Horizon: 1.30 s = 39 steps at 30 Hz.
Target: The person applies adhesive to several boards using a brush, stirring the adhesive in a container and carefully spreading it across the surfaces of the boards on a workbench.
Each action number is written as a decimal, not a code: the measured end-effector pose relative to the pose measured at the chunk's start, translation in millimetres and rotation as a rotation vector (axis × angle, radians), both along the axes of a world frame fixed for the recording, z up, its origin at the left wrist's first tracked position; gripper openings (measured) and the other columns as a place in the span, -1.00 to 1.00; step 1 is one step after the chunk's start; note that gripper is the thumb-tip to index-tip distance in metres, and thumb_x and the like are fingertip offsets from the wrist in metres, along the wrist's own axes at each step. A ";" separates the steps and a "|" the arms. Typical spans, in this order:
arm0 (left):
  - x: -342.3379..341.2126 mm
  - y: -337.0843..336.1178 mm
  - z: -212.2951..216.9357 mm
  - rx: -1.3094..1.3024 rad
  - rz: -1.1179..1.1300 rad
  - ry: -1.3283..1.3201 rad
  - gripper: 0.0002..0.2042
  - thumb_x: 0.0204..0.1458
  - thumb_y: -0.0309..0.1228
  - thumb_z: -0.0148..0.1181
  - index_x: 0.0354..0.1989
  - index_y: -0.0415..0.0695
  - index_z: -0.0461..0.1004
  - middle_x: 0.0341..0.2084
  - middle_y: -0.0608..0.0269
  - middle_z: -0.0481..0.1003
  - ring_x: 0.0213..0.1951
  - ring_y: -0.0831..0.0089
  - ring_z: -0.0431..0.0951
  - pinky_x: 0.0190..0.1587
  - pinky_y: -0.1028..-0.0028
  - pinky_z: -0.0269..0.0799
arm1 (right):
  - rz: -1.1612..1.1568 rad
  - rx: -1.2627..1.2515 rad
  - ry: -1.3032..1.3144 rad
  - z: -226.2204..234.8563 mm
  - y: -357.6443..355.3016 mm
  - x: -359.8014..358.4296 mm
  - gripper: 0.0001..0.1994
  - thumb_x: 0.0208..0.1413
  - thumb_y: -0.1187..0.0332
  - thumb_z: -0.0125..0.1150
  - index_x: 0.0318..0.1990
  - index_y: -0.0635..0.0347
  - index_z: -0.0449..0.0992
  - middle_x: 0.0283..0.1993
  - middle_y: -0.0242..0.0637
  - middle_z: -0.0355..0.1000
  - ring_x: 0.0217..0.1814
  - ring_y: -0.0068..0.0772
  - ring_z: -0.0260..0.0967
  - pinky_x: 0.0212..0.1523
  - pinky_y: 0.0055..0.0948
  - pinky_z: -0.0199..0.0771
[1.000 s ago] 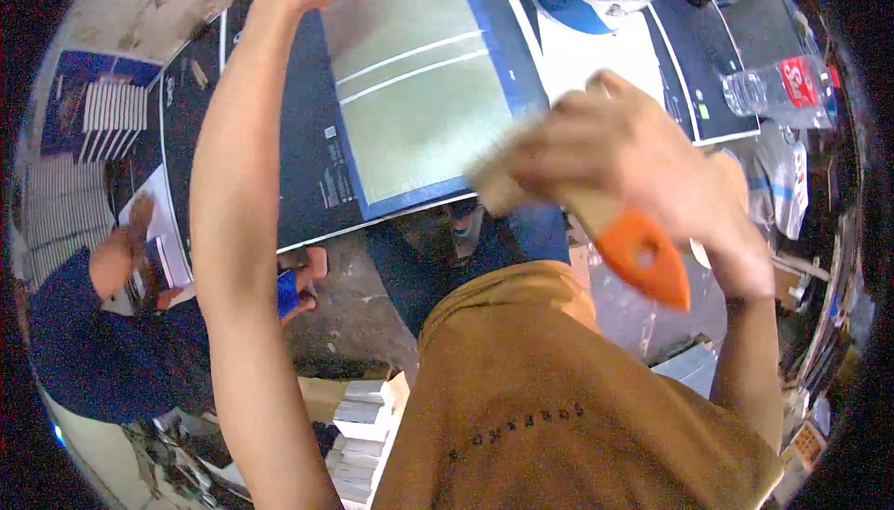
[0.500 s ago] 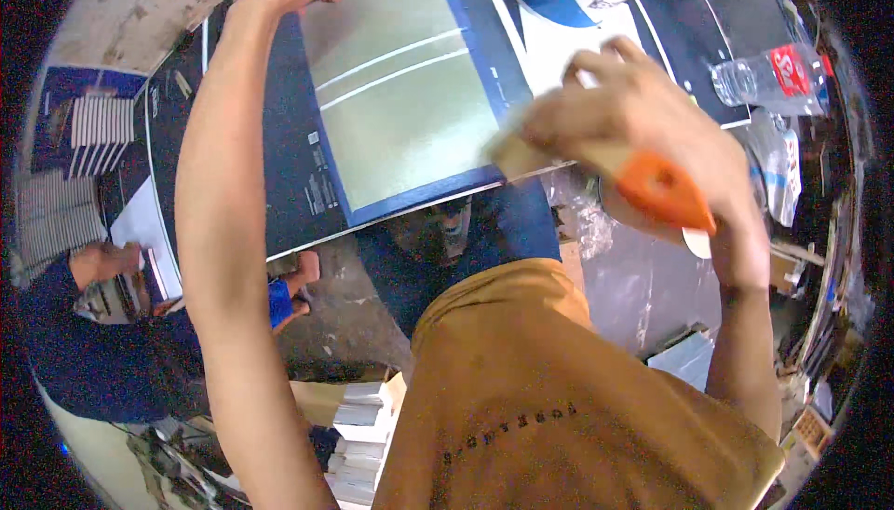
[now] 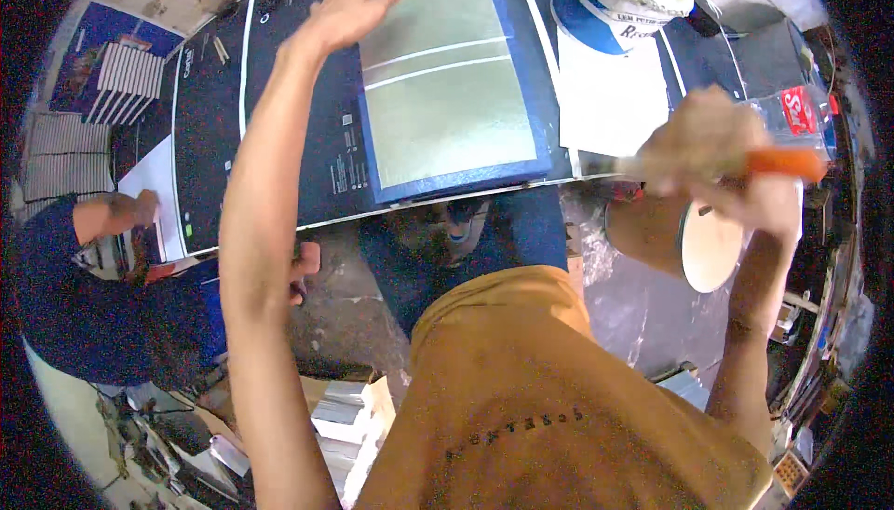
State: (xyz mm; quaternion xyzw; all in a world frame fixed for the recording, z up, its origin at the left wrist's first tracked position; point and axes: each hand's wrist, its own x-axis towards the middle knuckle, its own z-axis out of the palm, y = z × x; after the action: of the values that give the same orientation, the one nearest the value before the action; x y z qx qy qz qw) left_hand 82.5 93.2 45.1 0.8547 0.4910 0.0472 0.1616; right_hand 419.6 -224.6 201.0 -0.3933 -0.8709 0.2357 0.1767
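My left hand (image 3: 354, 12) is at the far left corner of a blue sheet (image 3: 463, 180) bearing pale grey-green panels (image 3: 452, 123) with two white lines across. Its fingers are stretched out, and I cannot tell whether they press on the corner. The panels look shiny, as if wet. Off the sheet's right side, above the table's near edge, my right hand (image 3: 712, 151) is closed around a brush with an orange handle (image 3: 785, 164). Motion blurs this hand and the bristles, which point left.
An open bucket (image 3: 605, 26) of pale paste stands on white paper (image 3: 610, 105) at the far right. Beside it lies a clear bottle (image 3: 792, 114). A round stool (image 3: 712, 244) is below the table edge. At the left, another person's hand (image 3: 144, 207) is by white paper, near stacked booklets (image 3: 126, 81).
My right hand has swung the brush rightward, away from the sheet's near right corner. My left hand stays near the far left corner. The whole view has shifted, moving the table rightward in the picture.
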 end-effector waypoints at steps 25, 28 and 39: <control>-23.1 -242.2 32.2 0.023 0.195 0.087 -0.31 -0.12 0.07 0.33 0.07 -0.20 0.40 -0.01 0.05 0.41 0.11 0.07 0.43 0.08 -0.15 0.25 | 0.110 -0.066 -0.340 -37.1 180.5 -62.4 -0.85 0.16 0.35 0.19 -0.35 0.25 0.48 -0.49 -0.06 0.44 -0.43 -0.14 0.42 -0.38 -0.22 0.39; -24.6 -243.3 32.7 0.025 0.199 0.077 -0.31 -0.12 0.08 0.34 0.07 -0.21 0.40 0.00 0.04 0.42 0.09 0.06 0.45 0.04 -0.15 0.29 | -0.014 -0.099 -0.690 -10.4 190.5 -76.1 -0.84 0.17 0.31 0.22 -0.29 0.22 0.54 -0.44 -0.08 0.49 -0.41 -0.18 0.46 -0.36 -0.23 0.42; -20.1 -241.4 42.6 -0.067 0.234 0.120 -0.31 -0.12 0.08 0.36 0.06 -0.22 0.43 0.00 0.04 0.43 0.08 0.04 0.50 0.03 -0.19 0.36 | 0.318 0.105 -0.163 -51.7 223.6 -159.3 -0.80 0.13 0.33 0.21 -0.12 -0.02 0.68 -0.31 -0.04 0.56 -0.37 0.01 0.48 -0.28 -0.21 0.50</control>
State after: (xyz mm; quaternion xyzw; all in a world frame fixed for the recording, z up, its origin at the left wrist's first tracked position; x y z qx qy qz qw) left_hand 62.4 -148.3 87.7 0.7870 0.5975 -0.0017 0.1537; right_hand 260.4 -1.0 149.4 -0.2589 -0.9446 0.1825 0.0865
